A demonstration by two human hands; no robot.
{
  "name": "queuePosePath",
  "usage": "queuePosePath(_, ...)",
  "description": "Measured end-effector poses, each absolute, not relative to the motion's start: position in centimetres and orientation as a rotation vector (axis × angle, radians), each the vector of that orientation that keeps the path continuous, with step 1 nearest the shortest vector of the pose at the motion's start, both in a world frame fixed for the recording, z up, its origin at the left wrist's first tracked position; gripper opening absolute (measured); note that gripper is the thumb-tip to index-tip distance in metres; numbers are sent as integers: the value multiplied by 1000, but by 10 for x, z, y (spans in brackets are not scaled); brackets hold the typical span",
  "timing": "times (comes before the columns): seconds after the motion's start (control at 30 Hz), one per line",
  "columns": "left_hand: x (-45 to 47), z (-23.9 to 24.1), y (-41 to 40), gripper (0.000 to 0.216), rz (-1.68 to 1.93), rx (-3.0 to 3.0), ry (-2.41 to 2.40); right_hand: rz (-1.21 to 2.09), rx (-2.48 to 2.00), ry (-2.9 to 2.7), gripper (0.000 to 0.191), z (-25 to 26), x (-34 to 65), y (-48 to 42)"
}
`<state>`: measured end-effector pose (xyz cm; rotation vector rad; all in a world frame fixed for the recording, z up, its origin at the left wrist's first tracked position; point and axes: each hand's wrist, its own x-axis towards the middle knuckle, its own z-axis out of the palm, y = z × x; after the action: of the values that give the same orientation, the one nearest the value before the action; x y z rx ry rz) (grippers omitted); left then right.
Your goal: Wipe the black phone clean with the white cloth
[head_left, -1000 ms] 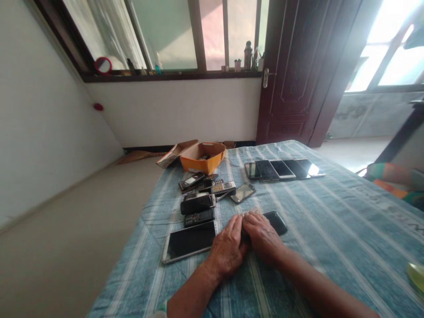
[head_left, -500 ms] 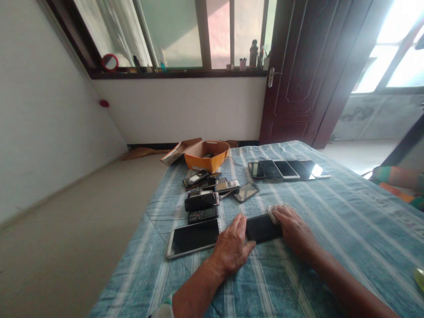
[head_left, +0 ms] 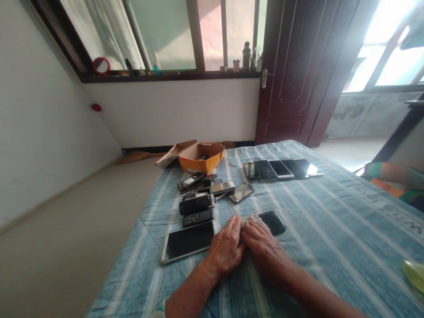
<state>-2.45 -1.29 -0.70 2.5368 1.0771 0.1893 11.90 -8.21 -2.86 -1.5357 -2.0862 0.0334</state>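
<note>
A black smartphone (head_left: 273, 221) lies flat on the bed-like surface's striped blue cloth, its right end showing. My left hand (head_left: 226, 245) grips its left end, fingers along the far edge; the thumb is mostly hidden behind my right hand. My right hand (head_left: 263, 247) presses a crumpled whitish cloth (head_left: 254, 218) onto the phone's screen, close against the left hand. Just left of my left hand rests a large white-framed smartphone (head_left: 188, 242), screen up. Behind it is a heap of older keypad phones (head_left: 198, 217), with a grey phone (head_left: 241, 193) lying at its right side.
An orange cardboard box (head_left: 202, 161) with its lid folded back stands at the far edge. Several smartphones (head_left: 281, 169) lie in a row at the back right. A yellow-green object (head_left: 414, 274) sits at the right edge. Beyond stand a dark red door (head_left: 291, 88) and a windowsill.
My right hand has slid the cloth leftward along the phone, from its right end to beside my left hand. The left hand keeps its hold. The whole view has shifted slightly.
</note>
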Motion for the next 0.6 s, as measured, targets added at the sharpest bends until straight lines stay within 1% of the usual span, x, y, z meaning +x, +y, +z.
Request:
queuePosePath(0.13, -24, -8, -14, 66, 203, 2538, 1084, 38, -1559, -2096, 48, -31, 131, -85)
queuePosePath(0.4, -23, -5, -16, 70, 174, 2522, 1088, -72, -1872, -1864, 49, -43, 181, -91)
queuePosePath(0.6, -23, -2, -17, 70, 178, 2513, 1085, -139, -1997, -1834, 48, -53, 181, -103)
